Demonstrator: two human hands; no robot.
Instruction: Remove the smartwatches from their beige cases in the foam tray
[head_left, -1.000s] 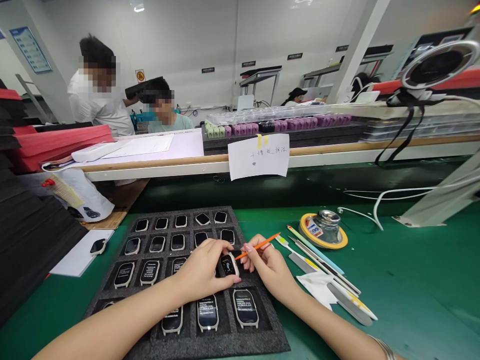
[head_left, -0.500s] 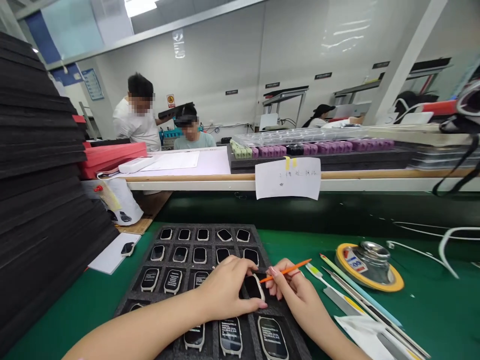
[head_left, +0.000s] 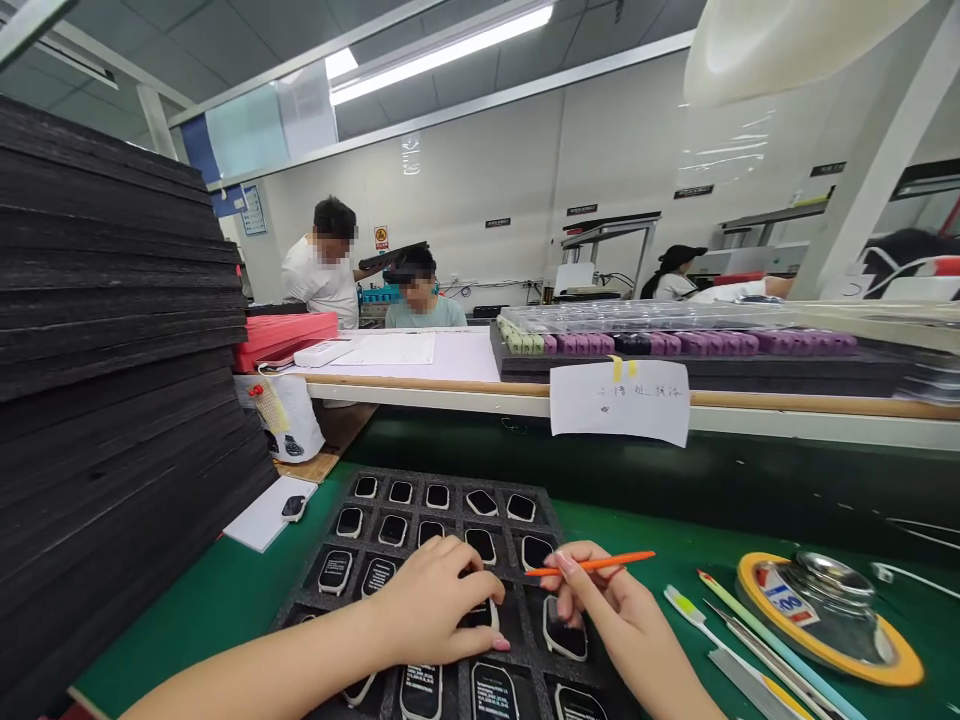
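Observation:
My left hand (head_left: 442, 605) reaches into the black foam tray (head_left: 441, 482), thumb and fingers closed about the sides of a smartwatch case (head_left: 492, 614); the hand covers most of that case. My right hand (head_left: 604, 595) pinches a slim orange pointed stick (head_left: 619, 561), its tip toward the left, over the tray's right side. Just below those fingers a smartwatch (head_left: 564, 632) with a dark screen lies in its compartment. Several more pale-framed smartwatches fill the rows, some with white text on the screen, such as the one at the front (head_left: 495, 692).
A tall stack of black foam sheets (head_left: 127, 400) stands at left, near a white pad (head_left: 262, 515) bearing one watch (head_left: 293, 508). At right lie a toothbrush (head_left: 686, 606), tweezers (head_left: 750, 640) and a yellow-rimmed dispenser (head_left: 825, 610). Two people (head_left: 322, 275) work beyond the shelf.
My left hand has let go of the right-hand watch, which now lies in its slot, and grips the one to its left. The orange stick has come away from the watch. The view has shifted.

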